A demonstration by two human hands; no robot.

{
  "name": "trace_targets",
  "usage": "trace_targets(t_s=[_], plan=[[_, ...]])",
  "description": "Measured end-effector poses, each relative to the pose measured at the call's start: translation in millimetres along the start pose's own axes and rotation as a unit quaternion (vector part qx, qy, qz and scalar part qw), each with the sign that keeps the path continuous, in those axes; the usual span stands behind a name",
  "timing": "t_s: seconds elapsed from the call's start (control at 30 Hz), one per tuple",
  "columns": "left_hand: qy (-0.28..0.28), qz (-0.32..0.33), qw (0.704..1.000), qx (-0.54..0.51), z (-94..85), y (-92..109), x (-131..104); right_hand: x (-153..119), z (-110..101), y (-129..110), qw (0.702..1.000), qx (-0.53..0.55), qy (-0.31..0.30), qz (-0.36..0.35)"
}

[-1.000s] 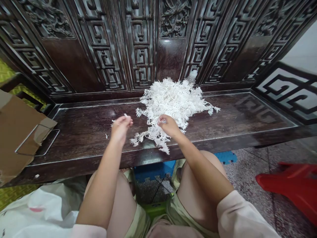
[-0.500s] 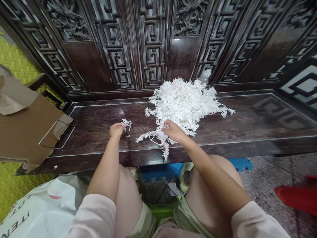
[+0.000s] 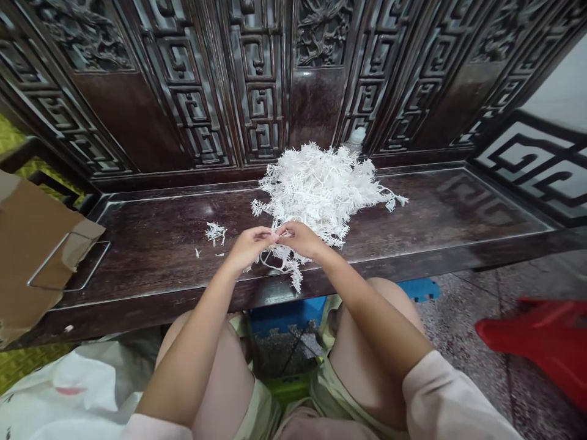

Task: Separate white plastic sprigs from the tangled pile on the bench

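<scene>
A heap of white, feathery, branching plastic-looking strands (image 3: 316, 189) lies on the dark wooden bench. At its near left edge my left hand (image 3: 250, 247) and my right hand (image 3: 302, 239) meet, fingertips touching. Both are closed in a pinch on a thin piece of white strand, mostly hidden by the fingers. Below them, a looped strand (image 3: 293, 269) with frilled ends hangs toward the bench's front edge. Left of my hands lies a small cluster of white snippets (image 3: 215, 232), with a few loose bits beside it.
A carved lattice backrest (image 3: 261, 91) rises behind the bench seat (image 3: 151, 244). A clear bottle (image 3: 355, 139) stands behind the heap. At the left are a cardboard piece (image 3: 36, 244) and a wire frame (image 3: 87, 284). A white bag (image 3: 92, 379) sits below; something red (image 3: 541, 336) is at right.
My left hand has left the small cluster of snippets and moved right to meet my right hand. The snippets remain on the bench. The view has shifted a little to the right.
</scene>
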State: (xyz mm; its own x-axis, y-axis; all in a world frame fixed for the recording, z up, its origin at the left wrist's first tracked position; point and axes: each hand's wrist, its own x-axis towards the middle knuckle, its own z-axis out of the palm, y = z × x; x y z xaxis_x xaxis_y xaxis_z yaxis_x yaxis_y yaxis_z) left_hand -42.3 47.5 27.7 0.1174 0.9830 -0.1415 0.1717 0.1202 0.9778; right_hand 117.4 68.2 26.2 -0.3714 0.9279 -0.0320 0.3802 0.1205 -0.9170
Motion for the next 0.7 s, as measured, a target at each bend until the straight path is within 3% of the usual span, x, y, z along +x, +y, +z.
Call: trace_targets(t_s=[0.07,0.17,0.4,0.7], plan=[[0.036,0.018,0.999,-0.021,12.4,0.4,-2.5,0.2,-0.1,0.7,1.000,0.024,-0.004,0.007],[0.058,0.012,0.995,-0.080,16.9,-1.8,-1.1,0.0,-1.6,-0.7,0.998,0.046,-0.011,0.028],[0.006,-0.049,0.982,-0.185,6.0,5.4,-4.2,-4.9,-11.4,-8.9,0.998,0.020,-0.037,0.049],[-0.051,-0.048,0.973,-0.220,7.3,7.4,-4.4,-6.5,-14.6,-17.6,0.995,0.032,-0.094,-0.004]])
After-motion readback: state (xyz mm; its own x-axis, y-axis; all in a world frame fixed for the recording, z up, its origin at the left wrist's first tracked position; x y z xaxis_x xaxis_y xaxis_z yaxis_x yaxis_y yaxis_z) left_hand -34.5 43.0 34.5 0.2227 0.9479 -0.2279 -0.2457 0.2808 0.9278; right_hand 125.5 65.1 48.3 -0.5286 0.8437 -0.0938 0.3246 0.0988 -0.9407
